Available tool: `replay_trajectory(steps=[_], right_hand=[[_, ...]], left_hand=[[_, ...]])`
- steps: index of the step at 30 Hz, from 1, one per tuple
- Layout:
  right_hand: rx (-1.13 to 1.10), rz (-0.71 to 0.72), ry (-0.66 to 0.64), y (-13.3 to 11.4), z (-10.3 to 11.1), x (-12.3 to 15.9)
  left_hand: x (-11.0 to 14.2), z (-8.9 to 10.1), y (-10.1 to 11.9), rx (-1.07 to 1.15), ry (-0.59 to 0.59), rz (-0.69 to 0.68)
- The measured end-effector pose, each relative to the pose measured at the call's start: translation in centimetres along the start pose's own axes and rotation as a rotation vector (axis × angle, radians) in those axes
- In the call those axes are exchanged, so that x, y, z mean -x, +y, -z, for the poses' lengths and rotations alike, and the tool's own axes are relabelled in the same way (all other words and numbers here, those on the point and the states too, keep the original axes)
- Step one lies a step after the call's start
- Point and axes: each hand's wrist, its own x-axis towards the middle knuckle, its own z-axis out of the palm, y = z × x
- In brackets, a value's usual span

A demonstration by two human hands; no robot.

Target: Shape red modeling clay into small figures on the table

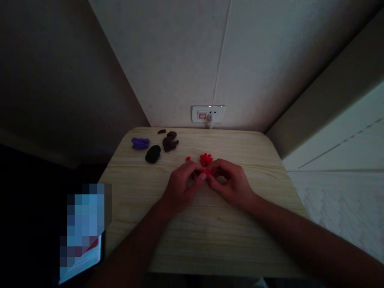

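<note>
My left hand [183,188] and my right hand [231,182] meet at the middle of a light wooden table [210,236]. Their fingertips are pinched together on a small piece of red clay [205,172]. Just beyond the fingers lies a little heap of red clay bits [206,159], and one more red bit [188,159] sits to its left. Both hands rest on the tabletop, fingers curled.
At the table's far left lie a purple clay lump [140,143], a black lump [153,154] and brown lumps [170,141]. A wall socket [208,114] sits behind the table. A lit screen [82,236] stands at the near left edge.
</note>
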Motion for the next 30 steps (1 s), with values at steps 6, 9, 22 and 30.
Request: replay_trajectory(steps=[6,9,22,30], right_hand=[[0.041,0.042,-0.064,-0.1,0.2,0.0],[0.04,0.053,-0.125,-0.1,0.3,0.0],[-0.001,0.108,-0.148,-0.4,0.0,-0.2],[-0.076,0.081,-0.093,-0.3,-0.1,0.0]], left_hand=[[0.0,0.3,0.3,-0.004,0.012,-0.037],[0.0,0.5,0.5,-0.037,-0.009,-0.055],[0.1,-0.2,0.8,0.086,0.012,0.052],[0.1,-0.9,0.2,0.339,0.057,0.184]])
